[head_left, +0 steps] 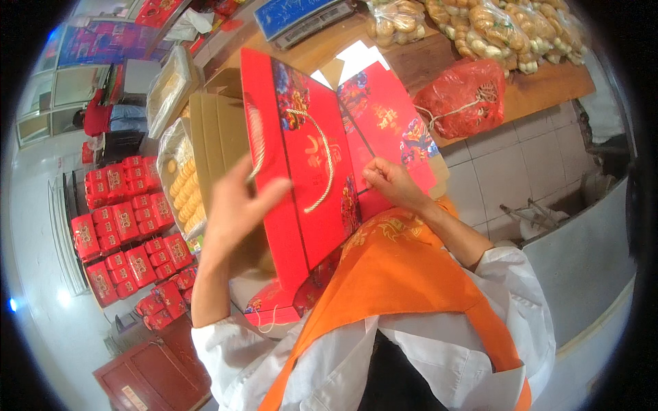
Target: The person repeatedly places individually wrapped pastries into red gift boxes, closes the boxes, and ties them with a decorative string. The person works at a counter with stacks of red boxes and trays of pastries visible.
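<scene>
A red gift box (312, 164) with colourful printed patterns and cream rope handles stands tilted in front of me, its panels spread apart. My left hand (236, 205), smeared by motion, is at its left edge by a rope handle (256, 133); thumb and fingers are apart. My right hand (394, 181) is closed, with fingers curled in front of the right red panel (384, 113); whatever they hold is hidden. Another red box (274, 305) with a thin cord lies below, near my orange apron (397, 274).
A cardboard carton (218, 130) and a plastic-lined tray of round pastries (184, 192) stand left. Stacked red boxes (123, 222) lie beyond. On the wooden table (548, 92) are a red plastic bag (462, 96), bagged round goods (504, 31) and a blue-topped device (298, 17). A person (103, 116) is far left.
</scene>
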